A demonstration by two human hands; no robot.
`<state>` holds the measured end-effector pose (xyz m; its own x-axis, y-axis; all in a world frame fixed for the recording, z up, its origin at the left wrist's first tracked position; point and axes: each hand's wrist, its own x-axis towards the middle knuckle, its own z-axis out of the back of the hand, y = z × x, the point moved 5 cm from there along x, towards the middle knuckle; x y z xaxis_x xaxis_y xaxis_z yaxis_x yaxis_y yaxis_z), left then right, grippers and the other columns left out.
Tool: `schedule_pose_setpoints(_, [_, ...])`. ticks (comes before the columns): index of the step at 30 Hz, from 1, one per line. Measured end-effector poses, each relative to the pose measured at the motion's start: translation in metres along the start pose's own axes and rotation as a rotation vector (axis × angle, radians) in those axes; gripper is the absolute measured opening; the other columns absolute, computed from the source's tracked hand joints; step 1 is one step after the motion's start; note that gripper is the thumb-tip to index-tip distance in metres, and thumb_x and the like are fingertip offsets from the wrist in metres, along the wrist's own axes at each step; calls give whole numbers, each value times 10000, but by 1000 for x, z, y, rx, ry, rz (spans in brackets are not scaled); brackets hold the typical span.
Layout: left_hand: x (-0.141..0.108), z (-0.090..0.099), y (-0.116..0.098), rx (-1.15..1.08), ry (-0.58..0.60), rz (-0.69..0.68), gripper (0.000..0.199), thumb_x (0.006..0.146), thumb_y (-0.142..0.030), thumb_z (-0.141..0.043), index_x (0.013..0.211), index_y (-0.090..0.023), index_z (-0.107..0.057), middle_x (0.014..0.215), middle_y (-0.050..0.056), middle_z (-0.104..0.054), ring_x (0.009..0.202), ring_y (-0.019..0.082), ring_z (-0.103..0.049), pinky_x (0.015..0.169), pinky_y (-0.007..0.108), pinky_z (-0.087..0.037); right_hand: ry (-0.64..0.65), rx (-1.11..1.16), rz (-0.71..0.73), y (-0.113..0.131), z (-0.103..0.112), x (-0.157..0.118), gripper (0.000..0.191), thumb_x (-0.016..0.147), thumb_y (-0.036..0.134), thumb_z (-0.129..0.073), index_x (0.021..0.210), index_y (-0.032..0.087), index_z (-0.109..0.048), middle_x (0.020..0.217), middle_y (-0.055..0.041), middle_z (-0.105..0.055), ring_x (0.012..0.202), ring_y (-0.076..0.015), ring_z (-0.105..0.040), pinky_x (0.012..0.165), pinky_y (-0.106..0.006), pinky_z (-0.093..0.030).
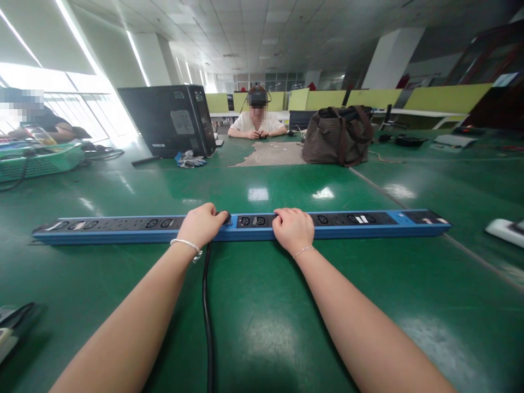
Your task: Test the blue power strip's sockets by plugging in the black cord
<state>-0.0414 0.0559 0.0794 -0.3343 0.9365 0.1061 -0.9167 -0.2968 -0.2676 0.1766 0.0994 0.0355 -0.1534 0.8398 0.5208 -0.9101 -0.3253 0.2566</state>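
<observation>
A long blue power strip with black socket panels lies crosswise on the green table. My left hand is closed over its middle-left part, with fingers around a black plug-like end; the fingers partly hide it. A thick black cable runs from below that hand, over the table toward me. My right hand is closed on the power strip right of its middle, fingers curled over the far edge and thumb on the top face. Some sockets are covered by both hands.
Beyond the strip stand a black computer case with gloves beside it, and a brown bag. A green basket is at left, a white object at right. A person sits across, another far left.
</observation>
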Motion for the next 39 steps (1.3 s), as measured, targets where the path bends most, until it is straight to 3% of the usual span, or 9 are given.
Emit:
schedule_pose_setpoints(5, [6, -8, -1, 16, 79, 26, 341, 756, -497, -404, 749, -208, -585, 821, 116, -677, 811, 261, -617, 682, 337, -444, 14, -4, 0, 0, -1, 0, 322, 825, 245, -398, 964, 245, -689, 1015, -15, -693, 950, -190, -561, 840, -330, -332])
schedule_pose_setpoints(12, [15, -17, -12, 147, 178, -47, 412, 770, -448, -350, 915, -162, -608, 999, 172, -672, 921, 286, -625, 741, 349, -463, 10, 1, 1, 0, -1, 0, 326, 828, 244, -391, 962, 247, -688, 1012, -16, -692, 952, -188, -559, 848, -329, -331])
schedule_pose_setpoints(20, [22, -18, -21, 245, 307, -153, 390, 771, -394, -361, 876, -173, -665, 1034, 146, -677, 978, 264, -618, 811, 314, -453, 46, -23, -2, 1, -1, 0, 331, 832, 249, -391, 991, 251, -682, 1029, -25, -686, 969, -189, -551, 843, -333, -331])
schedule_pose_setpoints(27, [21, -22, -23, 263, 324, -143, 486, 779, -412, -337, 1018, -124, -646, 1083, 195, -657, 989, 305, -611, 820, 376, -449, 39, 5, 5, 0, 0, 0, 332, 839, 250, -384, 988, 244, -680, 1030, -20, -687, 967, -192, -552, 847, -331, -332])
schedule_pose_setpoints(34, [28, -22, -24, 218, 338, -146, 427, 771, -405, -351, 845, -146, -682, 1022, 176, -680, 937, 282, -631, 753, 326, -460, 31, -6, 23, 1, -1, -1, 335, 845, 252, -378, 997, 244, -677, 1041, -20, -686, 972, -193, -553, 842, -330, -331])
schedule_pose_setpoints(39, [15, -22, -9, 107, 233, -147, 590, 822, -585, -218, 868, -179, -643, 1005, 146, -677, 938, 276, -621, 773, 345, -456, 19, -10, 22, 1, 0, -1, 327, 840, 248, -385, 978, 243, -681, 1029, -19, -689, 976, -196, -555, 842, -334, -337])
